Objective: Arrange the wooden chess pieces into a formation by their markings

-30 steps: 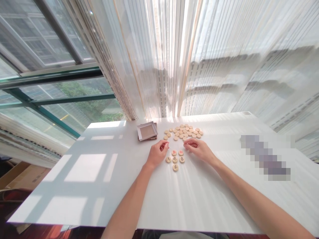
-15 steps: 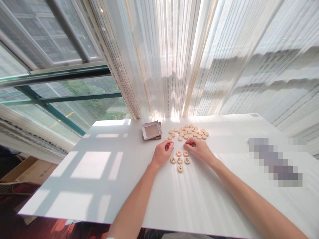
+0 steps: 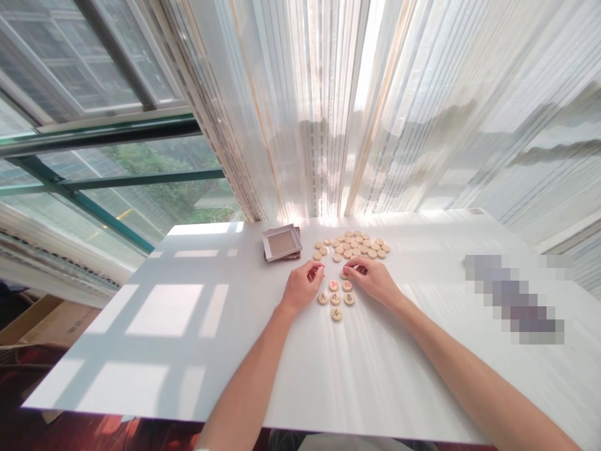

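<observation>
Several round wooden game pieces (image 3: 353, 245) lie face down in a loose heap at the far middle of the white table (image 3: 188, 326). Nearer to me, several more pieces (image 3: 336, 298) lie face up in short rows, with red or dark characters on them. My left hand (image 3: 302, 287) rests just left of these rows, fingers curled in a pinch on a piece. My right hand (image 3: 370, 279) rests just right of them, fingertips pinched on a piece (image 3: 345, 274) at the heap's near edge.
A small shallow cardboard box (image 3: 281, 243) sits left of the heap. A blurred-out patch (image 3: 514, 297) covers something on the table's right side. Sheer curtains (image 3: 375, 106) hang behind the table, a window (image 3: 94, 125) to the left. A cardboard carton (image 3: 51, 322) stands on the floor at left.
Both hands have stayed beside the face-up rows with small finger movements. The view shifted slightly with my head.
</observation>
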`<state>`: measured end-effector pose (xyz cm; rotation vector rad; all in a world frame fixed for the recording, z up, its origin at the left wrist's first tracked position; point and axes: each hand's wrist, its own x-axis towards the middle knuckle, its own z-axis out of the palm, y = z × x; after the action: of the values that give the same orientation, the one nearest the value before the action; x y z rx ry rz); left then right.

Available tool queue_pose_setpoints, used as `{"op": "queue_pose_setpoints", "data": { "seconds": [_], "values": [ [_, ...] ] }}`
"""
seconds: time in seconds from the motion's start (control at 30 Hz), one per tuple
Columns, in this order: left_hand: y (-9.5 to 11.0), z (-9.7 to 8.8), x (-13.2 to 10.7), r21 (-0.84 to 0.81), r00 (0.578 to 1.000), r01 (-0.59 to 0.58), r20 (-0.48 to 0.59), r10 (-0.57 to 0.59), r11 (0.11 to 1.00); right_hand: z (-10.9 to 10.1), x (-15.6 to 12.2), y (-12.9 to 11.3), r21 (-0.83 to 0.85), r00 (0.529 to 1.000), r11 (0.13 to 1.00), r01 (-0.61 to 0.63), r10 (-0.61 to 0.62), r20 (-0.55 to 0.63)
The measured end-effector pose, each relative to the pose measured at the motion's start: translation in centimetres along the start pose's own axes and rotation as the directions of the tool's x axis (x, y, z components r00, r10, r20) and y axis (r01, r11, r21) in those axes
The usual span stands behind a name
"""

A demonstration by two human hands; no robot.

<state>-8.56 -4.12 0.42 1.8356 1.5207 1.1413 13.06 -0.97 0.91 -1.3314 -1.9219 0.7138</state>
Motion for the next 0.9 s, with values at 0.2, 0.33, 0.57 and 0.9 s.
{"op": "queue_pose_setpoints", "data": {
  "seconds": [0.2,0.33,0.57,0.9],
  "values": [
    [0.0,0.0,0.0,-0.001,1.000,0.003,-0.002,-0.003,1.000,0.1,-0.3,0.1,0.019,1.000,1.000,-0.002,0.002,-0.030],
    [0.1,-0.1,0.0,0.001,1.000,0.016,-0.001,-0.016,1.000,-0.4,-0.4,0.5,0.032,0.985,0.999,-0.031,0.036,-0.166],
    [0.1,0.0,-0.1,0.006,1.000,0.013,-0.004,-0.013,1.000,-2.5,0.1,1.8,-0.027,0.947,1.000,-0.010,0.001,-0.321],
    [0.2,-0.1,-0.1,0.015,1.000,0.004,0.000,-0.004,1.000,-1.0,-1.0,1.4,-0.074,0.953,0.951,0.301,-0.297,0.064]
  ]
}}
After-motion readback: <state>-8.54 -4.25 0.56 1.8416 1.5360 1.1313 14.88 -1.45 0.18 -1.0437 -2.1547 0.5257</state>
